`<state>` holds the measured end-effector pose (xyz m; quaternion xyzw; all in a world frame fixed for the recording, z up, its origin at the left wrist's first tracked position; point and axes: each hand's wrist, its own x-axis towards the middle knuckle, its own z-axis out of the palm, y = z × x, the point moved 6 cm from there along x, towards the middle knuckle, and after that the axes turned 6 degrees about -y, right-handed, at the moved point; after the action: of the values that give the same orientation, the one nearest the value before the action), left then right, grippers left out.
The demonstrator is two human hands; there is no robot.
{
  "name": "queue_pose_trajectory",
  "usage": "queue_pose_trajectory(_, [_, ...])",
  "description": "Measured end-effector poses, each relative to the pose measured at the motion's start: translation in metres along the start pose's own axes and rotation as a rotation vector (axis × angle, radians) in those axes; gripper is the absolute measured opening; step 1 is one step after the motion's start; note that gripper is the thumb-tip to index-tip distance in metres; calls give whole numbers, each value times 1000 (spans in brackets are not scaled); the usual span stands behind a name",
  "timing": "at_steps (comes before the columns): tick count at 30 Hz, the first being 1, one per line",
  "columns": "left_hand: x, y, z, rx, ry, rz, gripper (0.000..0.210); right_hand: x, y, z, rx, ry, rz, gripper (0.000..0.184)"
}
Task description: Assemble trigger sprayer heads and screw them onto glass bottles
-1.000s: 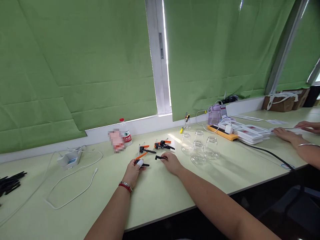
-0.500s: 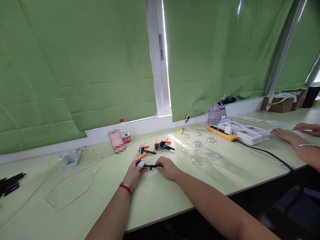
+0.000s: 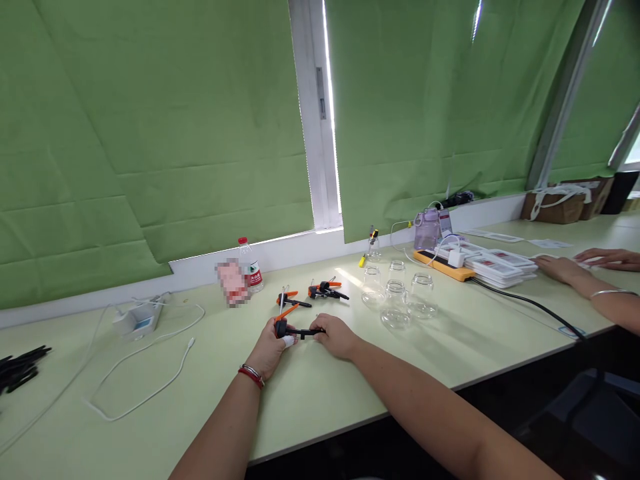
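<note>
Currently held tool: a black-and-orange tool (image 3: 281, 328), in front of the water bottle (image 3: 255, 275) and slightly to its right, its orange lever slanting up rightward.
Left hand (image 3: 268, 351): mostly closed, fingers curled about the tool's black body; white wrapping shows on one digit, and red and silver bands (image 3: 251, 375) circle the wrist.
Right hand (image 3: 336, 335): nearly closed, pinching one end of a black bar (image 3: 304, 333) between thumb and fingers.
Bar: runs sideways between the two hands, in front of the bottle and to its right, meeting the tool's body; the join is too small to make out.
Spare tools (image 3: 327, 291): more black-and-orange pieces, lying on the desk (image 3: 310, 407) to the bottle's right.
Glass jars (image 3: 396, 319): four, upright, well to the bottle's right.
Pink item (image 3: 231, 283): just left of the bottle, blurred.
White cable (image 3: 143, 403): curving across the desk, left of the bottle and nearer the person.
Black rods (image 3: 23, 367): a pile, far left of the bottle.
Co-worker's hands (image 3: 564, 270): far right of the bottle, beside the stacked white boxes (image 3: 500, 270).
</note>
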<state>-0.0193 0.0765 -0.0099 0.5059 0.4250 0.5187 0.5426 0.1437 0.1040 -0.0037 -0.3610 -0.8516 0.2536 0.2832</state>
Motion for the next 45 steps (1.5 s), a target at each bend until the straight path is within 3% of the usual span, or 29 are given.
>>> queue_pose_trajectory(17, [-2,4,5,70,-32,-19,46,-1,4,7,253,-31,154,15])
queue_pose_trajectory(22, [-3,6,9,69,5,-46,51,-2,0,5,245,14,134,15])
queue_pose_trajectory(26, [-1,8,6,120,75,-20,61,-2,-4,9,265,-21,123,21])
queue_pose_trajectory(31, [-2,23,5,306,136,214,76,-3,-11,13,336,-54,82,24])
queue_pose_trajectory(35, [-4,30,13,420,58,377,78,-3,-9,18,496,-74,108,19])
queue_pose_trajectory(40, [-7,33,21,512,29,504,79,-3,-8,24,775,-134,145,21])
queue_pose_trajectory(45, [-12,37,28,613,4,549,73,-6,-15,22,863,-193,153,24])
